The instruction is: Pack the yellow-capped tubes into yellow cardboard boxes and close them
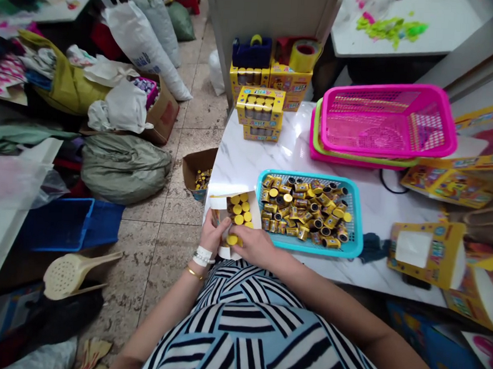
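We see the left hand (212,233) clamped on the side of an open box (236,217), white inside with a yellow print, and the right hand (253,247) right beside it at the box's lower edge. Hands are close together, nearly touching, both on the box. Box sits at the table edge, tilted a bit toward us, likely so we can see in and reach it easily. Inside are yellow-capped tubes (239,209), standing in rows, caps up, probably kept upright by the tight fit. One more cap (232,239) shows by the right fingers (243,235), but we can't tell if they're gripping it. Just beyond the hands, a teal basket (355,213) holds loose tubes (303,213), heaped within easy reach. On the marble table (247,165), stacked yellow boxes (259,110) stand behind, with pink baskets (388,118) nested to the right. A small cardboard box (197,170) of tubes sits on the floor by the table.
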Motion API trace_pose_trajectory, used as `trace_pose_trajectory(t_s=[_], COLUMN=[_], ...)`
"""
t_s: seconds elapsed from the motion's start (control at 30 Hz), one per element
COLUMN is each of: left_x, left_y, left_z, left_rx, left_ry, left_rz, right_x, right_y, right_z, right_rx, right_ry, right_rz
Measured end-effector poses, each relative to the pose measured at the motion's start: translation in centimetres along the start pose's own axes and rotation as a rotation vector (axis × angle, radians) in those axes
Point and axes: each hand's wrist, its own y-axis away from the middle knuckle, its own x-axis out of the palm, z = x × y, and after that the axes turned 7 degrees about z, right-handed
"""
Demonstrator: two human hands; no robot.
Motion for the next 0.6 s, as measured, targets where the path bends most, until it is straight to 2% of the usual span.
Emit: trace_pose_trajectory(t_s=[0.07,0.1,0.17,0.23,0.3,0.37,0.43,0.5,0.6], left_x=[0.0,-0.1,-0.3,-0.5,-0.8,-0.9,-0.8,-0.7,-0.6], left_y=[0.2,0.3,0.5,0.6,0.6,0.6,0.6,0.7,0.6], left_z=[0.1,0.2,0.6,0.9,1.2,1.3,1.2,1.1,0.8], left_rx=[-0.001,-0.007,-0.018,-0.025,-0.036,-0.05,-0.059,-0.061,-0.055], left_ry=[-0.011,-0.007,0.015,0.041,0.058,0.066,0.083,0.104,0.112], left_rz=[-0.006,-0.011,-0.011,-0.013,-0.022,-0.036,-0.042,-0.033,-0.032], right_x=[-0.5,-0.9,-2.1,-3.3,-4.4,-5.3,-5.9,-6.2,-5.9], right_y=[0.3,0.6,1.2,1.2,0.7,-0.2,-1.1,-1.5,-0.6], right_z=[-0.5,-0.9,-2.3,-4.4,-6.6,-8.5,-9.7,-10.2,-10.3], right_rx=[-0.073,-0.112,-0.094,0.12,0.418,0.644,0.733,0.725,0.663], right_ry=[0.039,0.039,0.045,0.131,0.293,0.438,0.526,0.58,0.62], right_rz=[0.087,0.091,-0.005,-0.178,-0.264,-0.206,-0.087,-0.006,0.099])
